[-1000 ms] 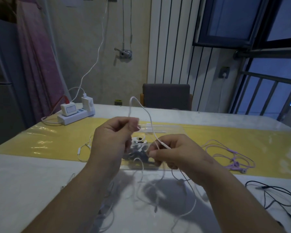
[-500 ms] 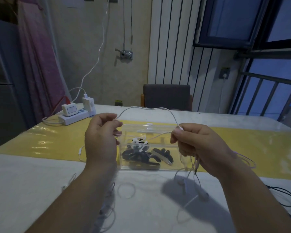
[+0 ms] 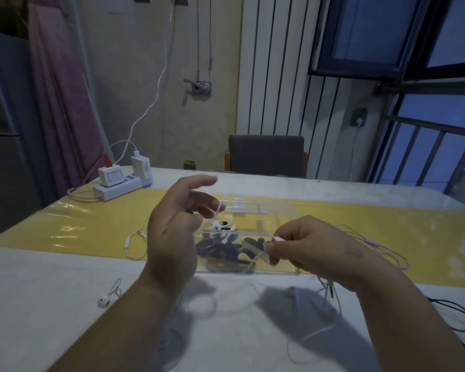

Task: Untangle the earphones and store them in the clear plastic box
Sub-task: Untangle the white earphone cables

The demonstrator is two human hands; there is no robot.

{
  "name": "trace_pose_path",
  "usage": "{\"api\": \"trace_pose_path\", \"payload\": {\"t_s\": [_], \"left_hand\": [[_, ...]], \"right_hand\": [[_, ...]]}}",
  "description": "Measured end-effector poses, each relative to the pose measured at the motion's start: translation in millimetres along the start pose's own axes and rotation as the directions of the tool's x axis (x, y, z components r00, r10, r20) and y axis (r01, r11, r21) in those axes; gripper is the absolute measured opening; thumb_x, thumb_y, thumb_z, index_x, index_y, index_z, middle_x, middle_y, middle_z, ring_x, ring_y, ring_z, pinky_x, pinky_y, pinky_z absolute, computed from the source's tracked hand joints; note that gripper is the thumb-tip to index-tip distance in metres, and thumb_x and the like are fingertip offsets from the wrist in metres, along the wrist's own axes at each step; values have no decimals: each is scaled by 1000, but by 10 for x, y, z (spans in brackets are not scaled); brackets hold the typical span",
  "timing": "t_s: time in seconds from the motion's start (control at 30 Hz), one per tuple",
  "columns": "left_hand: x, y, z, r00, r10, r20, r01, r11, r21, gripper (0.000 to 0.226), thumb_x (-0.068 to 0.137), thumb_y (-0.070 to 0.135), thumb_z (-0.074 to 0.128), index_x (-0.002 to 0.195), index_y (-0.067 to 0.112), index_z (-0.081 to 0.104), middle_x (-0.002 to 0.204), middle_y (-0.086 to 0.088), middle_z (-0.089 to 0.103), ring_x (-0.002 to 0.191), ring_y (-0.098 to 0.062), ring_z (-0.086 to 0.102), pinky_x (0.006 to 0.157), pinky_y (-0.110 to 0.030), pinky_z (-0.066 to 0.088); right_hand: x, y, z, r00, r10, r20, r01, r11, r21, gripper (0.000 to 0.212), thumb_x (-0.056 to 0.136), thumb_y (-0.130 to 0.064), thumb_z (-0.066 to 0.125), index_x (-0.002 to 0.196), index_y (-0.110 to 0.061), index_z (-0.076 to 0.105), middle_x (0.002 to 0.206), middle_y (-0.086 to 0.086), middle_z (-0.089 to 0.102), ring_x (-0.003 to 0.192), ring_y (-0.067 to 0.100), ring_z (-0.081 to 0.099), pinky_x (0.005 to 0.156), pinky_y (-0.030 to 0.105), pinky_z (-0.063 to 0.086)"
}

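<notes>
White earphones: the step in hand is the untangling, by my reading. None of this pair is in the box yet.

Right hand pinches a small white piece on the cord between thumb and fingertips, other fingers curled under. Left hand is loose and spread, forefinger stretched out, the rest half bent. The cord passes by its fingertips but is blurred there, so contact cannot be told.

Slack cord hangs from the right hand toward 6 o'clock, in thin loops over the white table. The next move likely calls for the left hand to take hold of the cord and draw the loops apart gently, then coil it.

Clear plastic box sits at 12 o'clock of the hands, on the yellow mat, with dark ear pieces inside. From the box:
- purple earphones at 3 o'clock
- black cable at 4 o'clock
- another white set at 9 o'clock
- loose earbud at 8 o'clock
- power strip at 10 o'clock
</notes>
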State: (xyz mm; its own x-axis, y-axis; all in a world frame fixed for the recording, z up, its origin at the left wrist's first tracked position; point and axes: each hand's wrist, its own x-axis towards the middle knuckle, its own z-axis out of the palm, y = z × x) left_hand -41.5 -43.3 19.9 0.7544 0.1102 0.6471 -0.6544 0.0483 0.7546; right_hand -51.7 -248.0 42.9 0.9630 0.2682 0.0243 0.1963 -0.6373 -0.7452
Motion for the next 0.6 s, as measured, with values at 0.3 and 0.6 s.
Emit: {"api": "trace_pose_path", "payload": {"t_s": [0.3, 0.6], "left_hand": [[-28, -71, 28, 972, -51, 228, -35, 932, 362, 38, 76, 52, 54, 106, 34, 67, 91, 11, 69, 87, -11, 64, 71, -29, 51], [-47, -114, 126, 899, -266, 349, 131, 922, 365, 24, 98, 23, 53, 76, 16, 61, 68, -4, 69, 63, -23, 66, 62, -40, 56]], "right_hand": [[4, -13, 10, 995, 59, 75, -60, 998, 13, 27, 86, -29, 66, 64, -16, 72, 48, -3, 41, 49, 15, 33, 54, 30, 27], [33, -60, 60, 998, -70, 8, 60, 906, 419, 22, 91, -13, 54, 72, -8, 65, 48, -2, 38, 46, 11, 29, 46, 25, 20]]}}
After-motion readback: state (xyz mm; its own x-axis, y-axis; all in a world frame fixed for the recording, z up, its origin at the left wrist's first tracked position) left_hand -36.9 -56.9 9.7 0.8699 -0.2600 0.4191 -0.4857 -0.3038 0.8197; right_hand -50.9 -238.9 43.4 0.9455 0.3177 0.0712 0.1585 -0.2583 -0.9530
